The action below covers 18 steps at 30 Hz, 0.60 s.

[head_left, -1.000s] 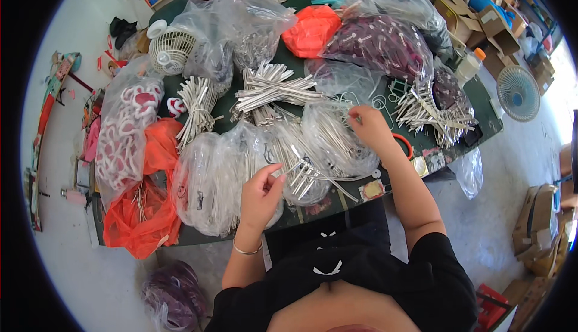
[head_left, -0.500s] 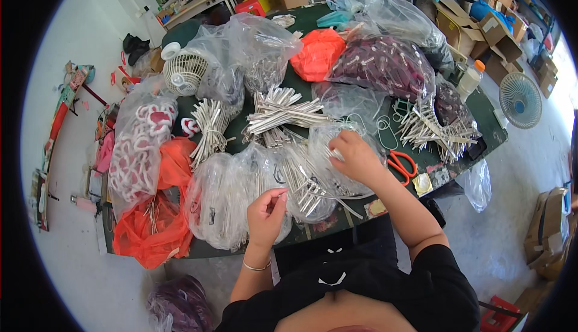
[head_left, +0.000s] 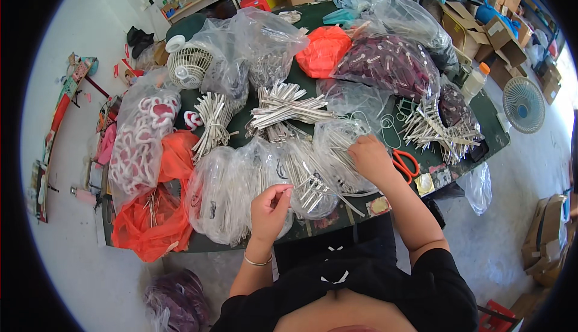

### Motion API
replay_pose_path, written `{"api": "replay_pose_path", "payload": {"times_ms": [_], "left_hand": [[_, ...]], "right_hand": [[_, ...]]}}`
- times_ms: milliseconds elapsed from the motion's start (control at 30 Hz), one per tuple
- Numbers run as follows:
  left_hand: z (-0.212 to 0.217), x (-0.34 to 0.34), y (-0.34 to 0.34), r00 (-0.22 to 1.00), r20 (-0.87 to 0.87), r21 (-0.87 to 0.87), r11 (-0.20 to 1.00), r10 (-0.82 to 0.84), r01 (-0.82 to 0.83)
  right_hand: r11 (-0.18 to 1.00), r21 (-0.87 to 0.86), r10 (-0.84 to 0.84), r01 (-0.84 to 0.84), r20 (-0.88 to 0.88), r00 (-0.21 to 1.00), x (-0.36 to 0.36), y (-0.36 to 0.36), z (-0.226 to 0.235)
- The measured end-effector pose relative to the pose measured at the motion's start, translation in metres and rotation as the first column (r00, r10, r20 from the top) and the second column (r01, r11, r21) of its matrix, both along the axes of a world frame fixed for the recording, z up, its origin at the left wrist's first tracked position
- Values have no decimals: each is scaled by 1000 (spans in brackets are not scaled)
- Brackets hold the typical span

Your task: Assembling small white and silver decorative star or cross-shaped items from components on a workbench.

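My left hand (head_left: 269, 208) hovers over the near edge of the dark green table (head_left: 494, 128), its fingers pinched on a thin white strip (head_left: 295, 184). My right hand (head_left: 368, 155) reaches into a clear plastic bag of white strips (head_left: 337, 151) and closes on strips inside it. Between my hands lies another clear bag with bundled white strips (head_left: 304, 181). More loose bundles of white strips (head_left: 283, 109) lie in the table's middle.
Clear bags (head_left: 220, 193), orange bags (head_left: 153, 220), a bag of red and white pieces (head_left: 141, 145) and a dark red bag (head_left: 391, 64) crowd the table. Orange scissors (head_left: 404, 163) lie by my right wrist. A small white fan (head_left: 188, 66) stands far left; a floor fan (head_left: 522, 104) and cardboard boxes at right.
My right hand has come nearer and lower into the clear bag. My left hand has risen slightly, still pinching a strip. The view has shifted a little.
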State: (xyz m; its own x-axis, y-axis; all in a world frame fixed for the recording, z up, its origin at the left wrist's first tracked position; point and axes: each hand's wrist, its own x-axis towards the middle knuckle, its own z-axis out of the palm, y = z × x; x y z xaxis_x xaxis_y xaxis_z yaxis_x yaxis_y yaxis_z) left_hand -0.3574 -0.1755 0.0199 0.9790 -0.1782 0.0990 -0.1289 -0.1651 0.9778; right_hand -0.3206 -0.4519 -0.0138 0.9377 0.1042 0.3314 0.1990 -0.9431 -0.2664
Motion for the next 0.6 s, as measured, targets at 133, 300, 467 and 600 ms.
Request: {"api": "replay_pose_path", "payload": {"times_ms": [133, 300, 467, 600], "left_hand": [[0, 1, -3, 1000, -10, -5, 1000, -9, 9], [2, 2, -2, 999, -42, 23, 999, -22, 23], [14, 13, -18, 999, -36, -239, 971, -25, 16], [37, 17, -51, 984, -133, -542, 840, -121, 30]], "right_hand": [[998, 31, -44, 47, -78, 996, 0, -1, 1], [996, 88, 15, -18, 30, 999, -17, -1, 37], [628, 775, -23, -71, 110, 994, -33, 19, 87], [54, 998, 238, -32, 18, 971, -35, 47, 78]]}}
